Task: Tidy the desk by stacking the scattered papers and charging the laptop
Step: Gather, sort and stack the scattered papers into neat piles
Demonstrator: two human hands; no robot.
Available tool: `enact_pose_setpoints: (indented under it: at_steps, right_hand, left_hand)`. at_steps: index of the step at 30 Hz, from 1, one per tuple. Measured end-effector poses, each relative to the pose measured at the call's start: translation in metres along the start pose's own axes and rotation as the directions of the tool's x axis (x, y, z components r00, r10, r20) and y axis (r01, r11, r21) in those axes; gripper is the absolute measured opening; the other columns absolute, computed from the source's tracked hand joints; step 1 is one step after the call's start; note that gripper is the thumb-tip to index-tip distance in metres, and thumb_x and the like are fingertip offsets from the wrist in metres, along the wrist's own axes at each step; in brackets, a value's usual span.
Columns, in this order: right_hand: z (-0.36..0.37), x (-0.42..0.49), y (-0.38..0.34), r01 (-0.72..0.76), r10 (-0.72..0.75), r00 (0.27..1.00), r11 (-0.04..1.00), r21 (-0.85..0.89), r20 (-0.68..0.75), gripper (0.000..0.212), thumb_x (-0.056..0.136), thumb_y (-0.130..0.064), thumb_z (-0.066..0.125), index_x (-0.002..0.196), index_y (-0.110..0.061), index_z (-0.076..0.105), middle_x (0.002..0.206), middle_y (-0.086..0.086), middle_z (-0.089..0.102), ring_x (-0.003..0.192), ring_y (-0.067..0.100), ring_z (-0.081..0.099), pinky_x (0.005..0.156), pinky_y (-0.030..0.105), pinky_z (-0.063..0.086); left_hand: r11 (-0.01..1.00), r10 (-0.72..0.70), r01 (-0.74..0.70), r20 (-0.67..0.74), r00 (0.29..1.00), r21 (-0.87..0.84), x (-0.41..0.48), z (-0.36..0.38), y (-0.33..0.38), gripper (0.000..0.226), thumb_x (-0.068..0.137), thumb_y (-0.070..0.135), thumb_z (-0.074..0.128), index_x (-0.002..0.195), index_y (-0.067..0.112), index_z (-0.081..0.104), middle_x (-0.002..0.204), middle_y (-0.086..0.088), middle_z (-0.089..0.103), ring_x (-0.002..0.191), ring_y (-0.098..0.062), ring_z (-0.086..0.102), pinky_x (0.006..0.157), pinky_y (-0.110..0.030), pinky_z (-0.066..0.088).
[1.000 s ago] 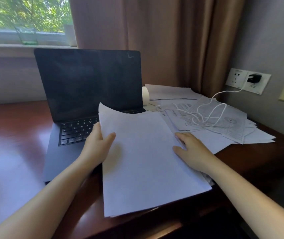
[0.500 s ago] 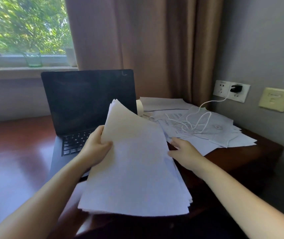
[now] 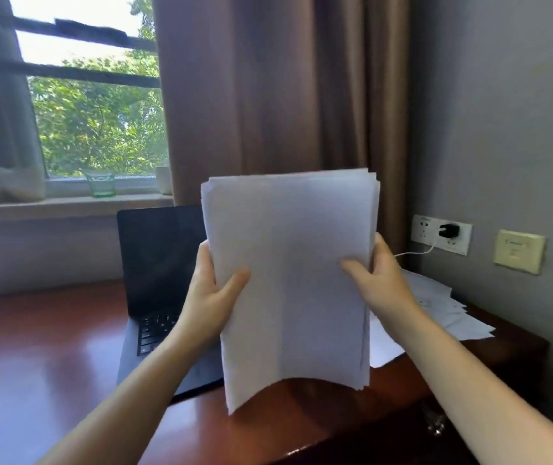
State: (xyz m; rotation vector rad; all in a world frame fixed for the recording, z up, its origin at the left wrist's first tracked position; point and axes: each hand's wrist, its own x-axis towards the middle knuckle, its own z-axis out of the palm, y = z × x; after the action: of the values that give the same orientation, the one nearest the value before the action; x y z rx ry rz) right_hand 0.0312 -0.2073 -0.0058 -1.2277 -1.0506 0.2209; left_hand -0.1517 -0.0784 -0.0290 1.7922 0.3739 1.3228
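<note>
above one open laptop, two hands, left hand and right hand, grip one upright paper stack.

No text can be read. The stack of papers shows a blank face; print on the scattered sheets, the laptop keys and the beige wall plate is too blurred.
</note>
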Motion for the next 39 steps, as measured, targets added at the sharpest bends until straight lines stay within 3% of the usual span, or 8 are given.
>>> enact_pose_setpoints:
  at_steps: [8, 13, 19, 22, 27, 29, 34, 39]
  right_hand:
    - [-0.009, 0.019, -0.031, 0.037, -0.029, 0.998, 0.991, 0.128, -0.063, 0.027, 0.093, -0.005, 0.051, 0.115, -0.02, 0.051, 0.093, -0.006, 0.064, 0.075, 0.001, 0.064, 0.058, 0.015, 0.052]
    - [0.008, 0.043, -0.053, 0.12, -0.107, 0.982, 0.99, 0.076, -0.154, 0.007, 0.089, -0.01, 0.057, 0.09, -0.016, 0.059, 0.078, 0.0, 0.059, 0.06, 0.006, 0.055, 0.05, 0.018, 0.046]
    - [0.013, 0.069, -0.056, 0.092, -0.111, 0.936, 0.993, -0.074, -0.333, 0.032, 0.085, -0.017, 0.059, 0.055, -0.018, 0.047, 0.044, -0.012, 0.039, 0.054, 0.011, 0.037, 0.056, 0.025, 0.034]
    - [0.014, 0.07, -0.059, 0.119, -0.164, 0.915, 0.982, -0.144, -0.368, 0.024, 0.085, -0.009, 0.052, 0.063, -0.02, 0.053, 0.057, -0.01, 0.05, 0.058, 0.007, 0.043, 0.059, 0.024, 0.037]
    - [0.02, 0.061, -0.062, 0.248, -0.301, 0.907, 0.947, -0.203, -0.295, 0.02, 0.086, -0.004, 0.046, 0.08, -0.019, 0.057, 0.071, -0.003, 0.061, 0.067, 0.008, 0.056, 0.065, 0.027, 0.046]
    - [0.018, 0.06, -0.059, 0.253, -0.275, 0.927, 0.961, -0.115, -0.257, 0.009, 0.089, -0.015, 0.054, 0.095, -0.021, 0.056, 0.081, 0.001, 0.064, 0.075, 0.013, 0.06, 0.069, 0.029, 0.048]
    - [0.004, 0.038, -0.023, 0.188, -0.202, 0.953, 0.979, -0.082, -0.228, 0.058, 0.079, -0.035, 0.07, 0.13, -0.024, 0.044, 0.124, -0.001, 0.054, 0.112, 0.015, 0.054, 0.093, 0.026, 0.047]
    - [0.006, 0.005, 0.028, 0.11, -0.116, 0.978, 0.993, -0.043, -0.175, 0.044, 0.084, -0.023, 0.07, 0.122, -0.029, 0.046, 0.115, -0.003, 0.06, 0.098, 0.0, 0.059, 0.087, 0.018, 0.049]
  left_hand:
    - [0.997, 0.068, -0.073, -0.132, 0.989, -0.033, 0.034, 0.004, 0.027, 0.03, 0.076, 0.034, 0.065, 0.102, 0.035, 0.048, 0.106, -0.005, 0.065, 0.095, -0.018, 0.067, 0.076, -0.032, 0.056]
    - [0.99, 0.121, -0.11, -0.137, 0.983, 0.085, 0.066, 0.006, 0.054, 0.028, 0.073, 0.044, 0.063, 0.088, 0.022, 0.052, 0.084, 0.006, 0.056, 0.07, 0.0, 0.054, 0.06, -0.015, 0.046]
    - [0.979, -0.192, 0.174, -0.201, 0.96, -0.104, 0.087, 0.007, 0.053, 0.027, 0.09, 0.043, 0.059, 0.079, 0.019, 0.056, 0.082, 0.001, 0.057, 0.075, -0.015, 0.056, 0.064, -0.027, 0.047]
    - [0.923, -0.35, 0.312, -0.156, 0.924, -0.224, 0.092, 0.006, 0.052, 0.03, 0.091, 0.044, 0.055, 0.08, 0.016, 0.06, 0.085, -0.005, 0.061, 0.075, -0.02, 0.06, 0.068, -0.03, 0.049]
    - [0.929, -0.347, 0.322, -0.126, 0.929, -0.186, 0.092, 0.011, 0.052, 0.035, 0.091, 0.047, 0.052, 0.092, 0.013, 0.062, 0.09, -0.005, 0.06, 0.08, -0.02, 0.06, 0.065, -0.028, 0.047]
    - [0.938, -0.319, 0.296, -0.113, 0.941, -0.179, 0.09, 0.008, 0.048, 0.037, 0.089, 0.049, 0.055, 0.093, 0.013, 0.064, 0.093, -0.004, 0.065, 0.082, -0.018, 0.064, 0.069, -0.028, 0.05]
    - [0.986, -0.156, 0.151, -0.062, 0.986, -0.076, 0.056, 0.004, 0.01, 0.049, 0.071, 0.051, 0.061, 0.106, 0.018, 0.062, 0.101, -0.002, 0.069, 0.09, -0.016, 0.067, 0.074, -0.03, 0.054]
    - [0.995, -0.066, 0.073, -0.102, 0.993, 0.061, 0.014, 0.009, -0.042, 0.021, 0.079, 0.044, 0.057, 0.094, 0.031, 0.059, 0.085, 0.006, 0.069, 0.08, -0.012, 0.065, 0.072, -0.034, 0.053]
